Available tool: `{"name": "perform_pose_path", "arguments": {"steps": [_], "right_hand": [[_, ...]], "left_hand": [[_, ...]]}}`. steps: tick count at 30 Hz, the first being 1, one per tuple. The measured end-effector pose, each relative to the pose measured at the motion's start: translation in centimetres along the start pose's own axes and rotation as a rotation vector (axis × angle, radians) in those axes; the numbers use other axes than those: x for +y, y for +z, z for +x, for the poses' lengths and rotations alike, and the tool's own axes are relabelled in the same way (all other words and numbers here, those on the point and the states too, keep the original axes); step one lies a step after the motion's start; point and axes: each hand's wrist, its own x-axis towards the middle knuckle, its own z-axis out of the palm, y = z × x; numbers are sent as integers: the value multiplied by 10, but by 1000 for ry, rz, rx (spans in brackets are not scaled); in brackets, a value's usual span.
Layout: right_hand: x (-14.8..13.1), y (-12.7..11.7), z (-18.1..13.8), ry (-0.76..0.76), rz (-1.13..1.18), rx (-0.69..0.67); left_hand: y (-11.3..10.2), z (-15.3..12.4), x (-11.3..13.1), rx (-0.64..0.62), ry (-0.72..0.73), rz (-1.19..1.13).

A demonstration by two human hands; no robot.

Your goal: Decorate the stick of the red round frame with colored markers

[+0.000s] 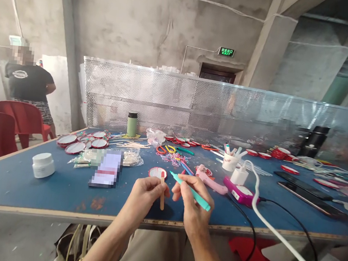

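Between the thumb and fingers of my left hand [147, 191] is a wooden craft stick [162, 203], held upright, its top end coloured red. My right hand [196, 198] grips a turquoise marker [196, 196] like a pen, its tip pointing up and left near the stick's red end but apart from it. Just behind the stick lies a small round disc with a red rim and white face [156, 171], partly covered by my left hand. Beyond my right hand rests a pink glue gun [210, 181].
A white jar [43, 165] and a phone [107, 169] lie left. Red-rimmed discs [76, 140] pile up behind them. A green bottle [132, 124], scissors [170, 149] and a paper cup of markers [230, 161] stand or lie farther back. A purple power strip [240, 192] with cables sits right.
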Motion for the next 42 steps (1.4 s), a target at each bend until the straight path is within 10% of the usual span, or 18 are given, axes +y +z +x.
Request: {"name": "perform_pose_path", "arguments": {"steps": [42], "right_hand": [[2, 5, -15, -266, -414, -33]], "left_hand": [[0, -9, -10, 19, 127, 356]]}}
